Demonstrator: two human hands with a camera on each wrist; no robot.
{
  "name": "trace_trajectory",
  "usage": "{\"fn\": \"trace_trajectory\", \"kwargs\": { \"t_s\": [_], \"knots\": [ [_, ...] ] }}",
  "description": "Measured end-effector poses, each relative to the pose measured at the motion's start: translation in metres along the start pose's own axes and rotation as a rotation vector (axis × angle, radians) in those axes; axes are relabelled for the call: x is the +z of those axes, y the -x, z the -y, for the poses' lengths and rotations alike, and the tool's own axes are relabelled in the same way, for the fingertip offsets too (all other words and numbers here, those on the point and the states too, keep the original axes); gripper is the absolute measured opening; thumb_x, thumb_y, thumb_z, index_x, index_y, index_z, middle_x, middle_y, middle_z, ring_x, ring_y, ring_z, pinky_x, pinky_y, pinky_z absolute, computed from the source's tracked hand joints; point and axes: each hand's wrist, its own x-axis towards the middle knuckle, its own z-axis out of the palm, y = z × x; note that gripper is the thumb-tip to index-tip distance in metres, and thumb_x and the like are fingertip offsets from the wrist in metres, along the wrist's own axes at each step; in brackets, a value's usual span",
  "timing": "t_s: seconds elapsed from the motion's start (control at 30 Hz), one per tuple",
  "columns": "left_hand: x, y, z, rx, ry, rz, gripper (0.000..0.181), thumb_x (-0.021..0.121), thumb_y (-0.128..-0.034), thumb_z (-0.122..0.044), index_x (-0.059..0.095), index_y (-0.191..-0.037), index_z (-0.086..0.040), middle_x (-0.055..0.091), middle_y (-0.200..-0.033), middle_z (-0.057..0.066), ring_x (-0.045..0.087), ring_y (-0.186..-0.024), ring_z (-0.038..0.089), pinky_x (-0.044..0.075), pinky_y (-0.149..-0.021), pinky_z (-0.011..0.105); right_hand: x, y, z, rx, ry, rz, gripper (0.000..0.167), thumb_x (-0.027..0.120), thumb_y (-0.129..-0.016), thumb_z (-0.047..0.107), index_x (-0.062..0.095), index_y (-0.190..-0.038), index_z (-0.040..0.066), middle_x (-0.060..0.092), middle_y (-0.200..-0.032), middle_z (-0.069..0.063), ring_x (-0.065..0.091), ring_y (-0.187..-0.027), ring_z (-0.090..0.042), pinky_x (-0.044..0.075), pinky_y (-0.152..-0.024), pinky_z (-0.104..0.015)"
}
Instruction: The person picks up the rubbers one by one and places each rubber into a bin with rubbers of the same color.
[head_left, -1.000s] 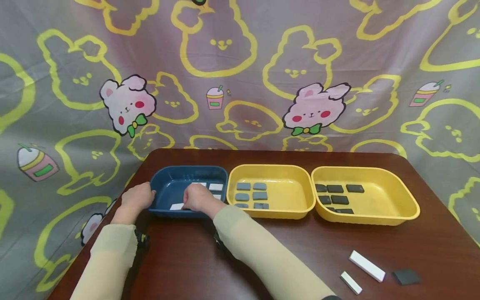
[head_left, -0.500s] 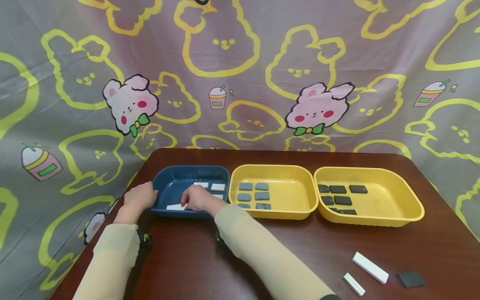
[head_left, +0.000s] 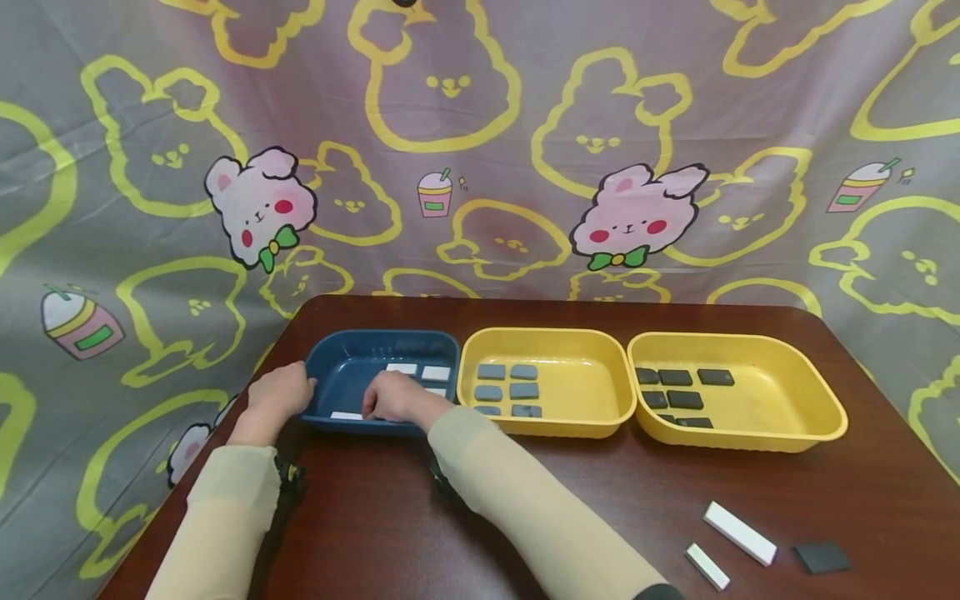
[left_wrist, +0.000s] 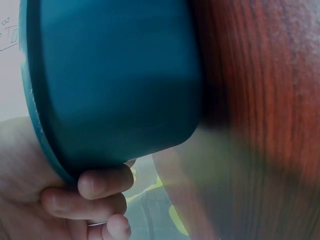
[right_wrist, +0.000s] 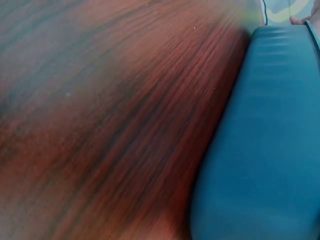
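In the head view, my left hand (head_left: 282,393) grips the left rim of a blue plastic basin (head_left: 337,340). The left wrist view shows its curled fingers (left_wrist: 102,182) against the basin's outer corner. My right hand (head_left: 393,397) is down inside the same basin, near its front wall. It pinches the right end of a flat white block (head_left: 346,416), though its fingertips are mostly hidden. More white blocks (head_left: 436,372) lie flat in the basin's right part, partly behind my right hand. The right wrist view shows only the basin's outer side (right_wrist: 270,135) and the table.
Right of the blue basin stands a yellow basin (head_left: 588,429) with several grey pieces (head_left: 524,390); beside it, another yellow basin (head_left: 795,437) with several black pieces (head_left: 685,401). Two white bars (head_left: 740,533) and a dark flat piece (head_left: 822,557) lie on the table (head_left: 600,500) at front right.
The white block under my right hand has gone from tilted to lying flatter along the basin's front wall, shifting slightly left. My left hand stays on the rim.
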Motion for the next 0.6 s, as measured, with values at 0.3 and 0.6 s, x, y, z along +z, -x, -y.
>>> {"fn": "trace_trajectory", "kwargs": {
  "t_s": [0.3,0.6],
  "knots": [
    [0.000,0.001,0.001,0.007,0.007,0.002,0.044,0.053,-0.0986,-0.017,0.046,-0.125,0.017,0.056,-0.112,0.035,0.058,-0.087,0.042,0.049,-0.076,0.056,-0.002,0.002,-0.002,-0.043,-0.018,0.017,0.007,0.072,-0.088,0.011,0.079,-0.090,0.012,0.072,-0.083,0.006,0.058,-0.077,-0.005,0.043,-0.073,-0.013],
    [-0.001,0.000,0.002,0.006,0.004,0.008,0.044,0.054,-0.0985,-0.018,0.046,-0.123,0.018,0.056,-0.110,0.035,0.059,-0.085,0.040,0.050,-0.073,0.054,-0.029,0.012,-0.001,-0.019,-0.097,-0.046,0.009,0.072,-0.089,0.015,0.074,-0.096,0.010,0.066,-0.085,0.006,0.057,-0.081,-0.007,0.046,-0.074,-0.017]
  ]
}}
